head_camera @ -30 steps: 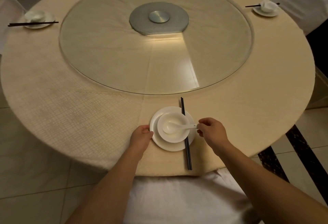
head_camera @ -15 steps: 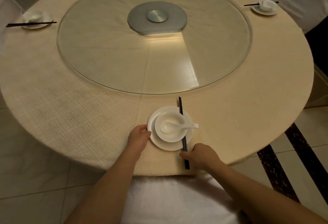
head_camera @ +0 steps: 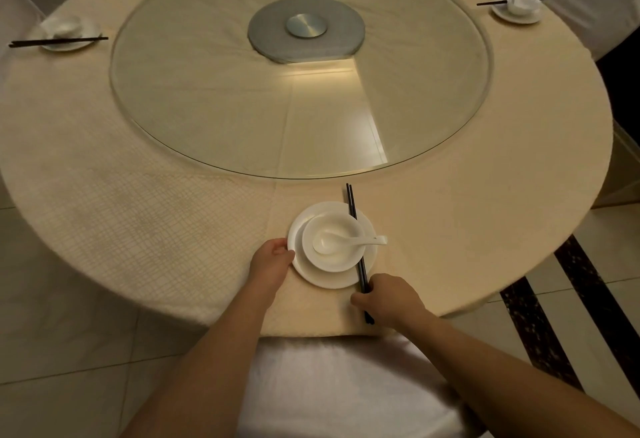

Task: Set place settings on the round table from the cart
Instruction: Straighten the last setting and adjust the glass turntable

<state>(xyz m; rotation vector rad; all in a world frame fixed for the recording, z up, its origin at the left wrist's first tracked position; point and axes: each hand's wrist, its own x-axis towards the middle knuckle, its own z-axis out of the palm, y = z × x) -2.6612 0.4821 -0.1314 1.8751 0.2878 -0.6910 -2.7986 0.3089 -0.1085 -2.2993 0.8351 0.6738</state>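
The chopsticks [head_camera: 354,215] run twelve to six across the plate's [head_camera: 304,274] right rim; the right hand [head_camera: 389,299] pinches their six-o'clock end, the left hand [head_camera: 272,264] steadies the plate at nine.

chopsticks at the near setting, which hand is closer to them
Right. The right hand grips the near end of the black chopsticks; the left hand is across the plate, touching its left rim.

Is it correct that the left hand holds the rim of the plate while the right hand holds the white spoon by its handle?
Not quite. The head view shows the right hand gripping the near end of the black chopsticks, not the spoon, which lies untouched in the bowl. The left hand does hold the plate rim.
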